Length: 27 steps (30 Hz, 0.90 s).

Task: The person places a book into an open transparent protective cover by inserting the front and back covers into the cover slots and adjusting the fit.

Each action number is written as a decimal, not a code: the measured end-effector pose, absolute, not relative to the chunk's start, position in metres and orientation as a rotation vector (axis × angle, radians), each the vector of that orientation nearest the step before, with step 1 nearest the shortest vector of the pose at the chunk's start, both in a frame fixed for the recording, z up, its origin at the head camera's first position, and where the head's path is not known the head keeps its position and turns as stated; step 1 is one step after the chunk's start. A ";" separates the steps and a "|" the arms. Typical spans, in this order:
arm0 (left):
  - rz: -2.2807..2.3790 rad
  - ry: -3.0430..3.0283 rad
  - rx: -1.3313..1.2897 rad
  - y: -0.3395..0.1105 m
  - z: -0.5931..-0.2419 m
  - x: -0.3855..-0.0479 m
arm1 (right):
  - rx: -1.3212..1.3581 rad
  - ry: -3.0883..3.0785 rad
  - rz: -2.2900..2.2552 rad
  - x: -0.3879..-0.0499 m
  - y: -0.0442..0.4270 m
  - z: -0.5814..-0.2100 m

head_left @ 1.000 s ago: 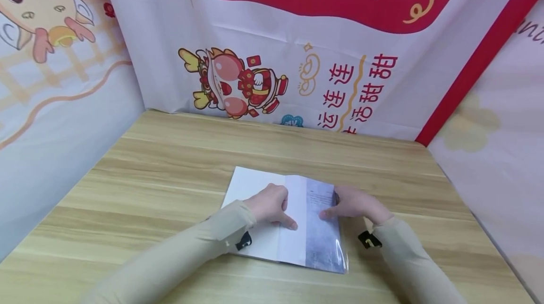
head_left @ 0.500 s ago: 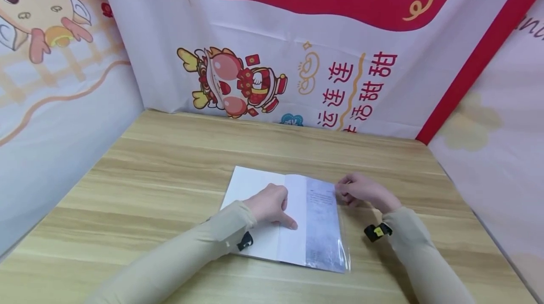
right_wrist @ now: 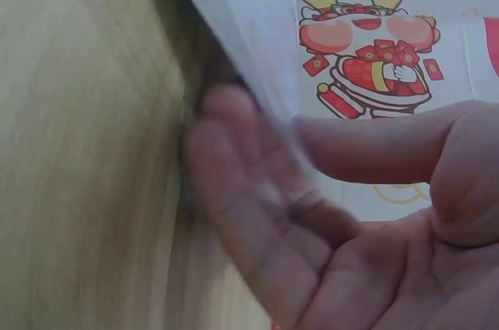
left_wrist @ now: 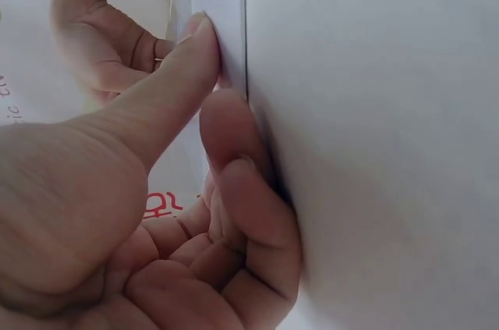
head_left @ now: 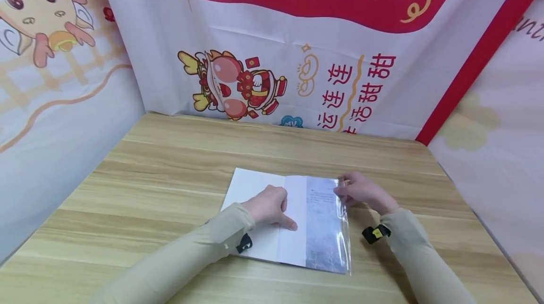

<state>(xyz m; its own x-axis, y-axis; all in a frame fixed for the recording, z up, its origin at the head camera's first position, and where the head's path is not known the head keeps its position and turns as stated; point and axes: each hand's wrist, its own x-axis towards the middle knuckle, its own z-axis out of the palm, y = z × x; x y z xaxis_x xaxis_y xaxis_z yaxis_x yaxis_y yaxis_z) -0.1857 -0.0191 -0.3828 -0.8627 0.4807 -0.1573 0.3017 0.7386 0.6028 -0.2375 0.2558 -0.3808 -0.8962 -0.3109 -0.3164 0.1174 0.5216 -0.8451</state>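
Note:
A book lies opened out on the table, its white inner side up, with a grey-blue printed flap along the right. Clear plastic cover wraps that flap and shines along its outer edge. On the white part rests my left hand, thumb stretched towards the flap and fingers loosely curled against the paper. In the left wrist view the thumb touches the white fold. At the flap's upper right corner, my right hand pinches the plastic cover's edge, fingers beneath it and thumb above.
The wood-grain table extends around the book on all sides. Behind it hangs a white and red cloth with cartoon prints, and more printed cloth covers the left and right sides.
My right hand has gone from lying over the flap's edge to the upper right corner, where it now pinches the plastic edge and lifts it slightly. The left hand stays in place.

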 end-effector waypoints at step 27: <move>0.889 2.598 0.620 -0.021 -0.381 -0.187 | -0.224 1.931 -1.593 -0.245 0.266 -0.380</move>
<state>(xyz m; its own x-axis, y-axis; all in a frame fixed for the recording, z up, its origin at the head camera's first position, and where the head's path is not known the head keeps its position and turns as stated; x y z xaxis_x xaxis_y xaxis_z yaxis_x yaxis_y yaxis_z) -0.1872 -0.0208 -0.3810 -0.8526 0.4973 -0.1604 0.2948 0.7111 0.6383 -0.2455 0.2663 -0.3803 -0.7945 -0.4964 -0.3498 0.2489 0.2592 -0.9332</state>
